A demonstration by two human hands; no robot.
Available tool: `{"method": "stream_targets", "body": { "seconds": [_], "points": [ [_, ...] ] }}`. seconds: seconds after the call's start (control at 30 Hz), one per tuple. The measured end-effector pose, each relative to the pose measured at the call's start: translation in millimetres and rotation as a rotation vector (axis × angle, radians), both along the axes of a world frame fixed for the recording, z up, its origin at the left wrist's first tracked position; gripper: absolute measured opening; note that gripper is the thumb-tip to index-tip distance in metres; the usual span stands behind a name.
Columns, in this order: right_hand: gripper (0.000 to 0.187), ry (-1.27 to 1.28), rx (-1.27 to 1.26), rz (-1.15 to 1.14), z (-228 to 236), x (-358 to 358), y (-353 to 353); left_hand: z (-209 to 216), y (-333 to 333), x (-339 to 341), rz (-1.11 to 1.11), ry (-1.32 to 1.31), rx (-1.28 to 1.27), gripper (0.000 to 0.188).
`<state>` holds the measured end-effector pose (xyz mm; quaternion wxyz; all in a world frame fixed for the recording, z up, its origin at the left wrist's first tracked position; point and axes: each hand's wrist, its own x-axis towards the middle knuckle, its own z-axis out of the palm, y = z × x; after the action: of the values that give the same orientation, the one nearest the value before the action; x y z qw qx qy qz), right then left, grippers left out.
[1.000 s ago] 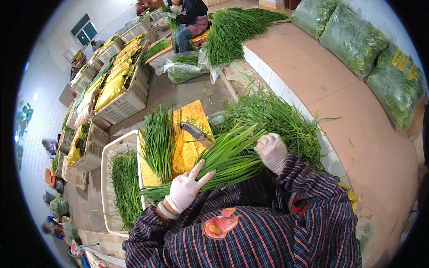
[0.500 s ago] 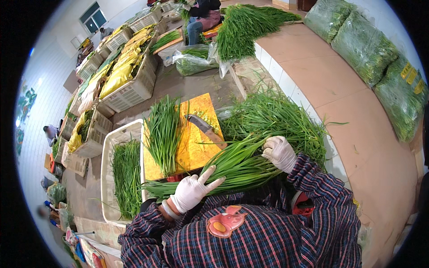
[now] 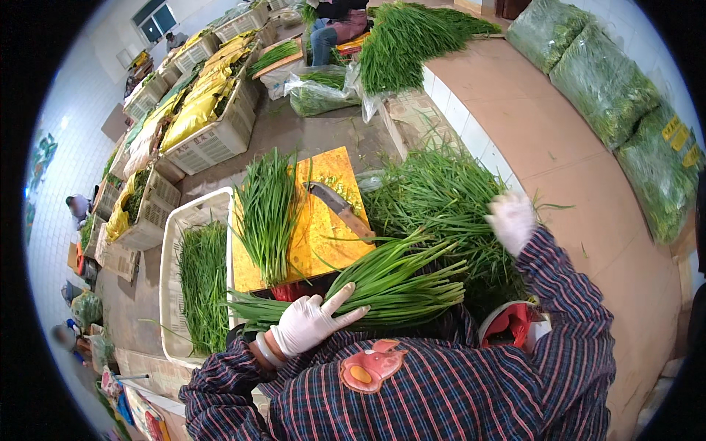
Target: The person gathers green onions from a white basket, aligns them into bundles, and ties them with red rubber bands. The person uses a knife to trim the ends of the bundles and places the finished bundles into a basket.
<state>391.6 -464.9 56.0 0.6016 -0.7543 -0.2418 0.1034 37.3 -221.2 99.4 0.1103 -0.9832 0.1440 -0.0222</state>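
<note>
A bunch of garlic chives (image 3: 404,287) lies across my lap. My white-gloved left hand (image 3: 312,323) holds it near its left end, two fingers stretched over the stems. At the right edge of a big heap of loose garlic chives (image 3: 441,195) is my right hand (image 3: 511,219), also gloved. Motion smears its fingers, so I cannot see whether they hold anything. In front of me, a yellow cutting board (image 3: 312,242) carries another neat bunch of chives (image 3: 266,217) and a knife (image 3: 338,209) with a wide dark blade. Chopped bits lie beside the blade.
A white crate (image 3: 170,294) with chives stands left of the board. Beside my right forearm is a red-lined container (image 3: 511,323). A raised tiled ledge (image 3: 544,125) runs along the right, with bagged greens (image 3: 607,84) by the wall. Another person (image 3: 334,37) sits far ahead.
My right hand has left the right end of the lap bunch and moved right and up to the heap. The left hand has stayed on the bunch, shifting slightly.
</note>
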Motion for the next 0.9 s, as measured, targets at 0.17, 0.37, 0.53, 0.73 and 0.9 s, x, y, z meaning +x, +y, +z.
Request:
{"method": "stream_targets", "body": {
  "seconds": [0.17, 0.37, 0.53, 0.73, 0.9],
  "points": [
    [0.059, -0.625, -0.579, 0.639, -28.1, -39.8, 73.1, 10.7, 0.0, 5.1, -0.129, -0.044, -0.005, 0.061],
    [0.021, 0.194, -0.534, 1.019, -29.4, -32.6, 90.2, 17.4, 1.3, 7.4, -0.169, -0.023, -0.004, 0.059],
    [0.029, 0.178, -0.423, 1.107, -21.1, -45.5, 74.2, 16.7, 0.1, 12.9, -0.201, -0.056, 0.007, 0.059],
    [0.026, 0.216, -0.374, 0.538, -47.4, -40.4, 42.7, 29.5, -3.6, 13.5, -0.180, -0.050, 0.027, 0.063],
    [0.018, -0.276, -0.447, -0.026, -43.0, -11.8, 7.8, 42.4, -1.0, 9.7, -0.143, -0.101, 0.069, 0.060]
  ]
}}
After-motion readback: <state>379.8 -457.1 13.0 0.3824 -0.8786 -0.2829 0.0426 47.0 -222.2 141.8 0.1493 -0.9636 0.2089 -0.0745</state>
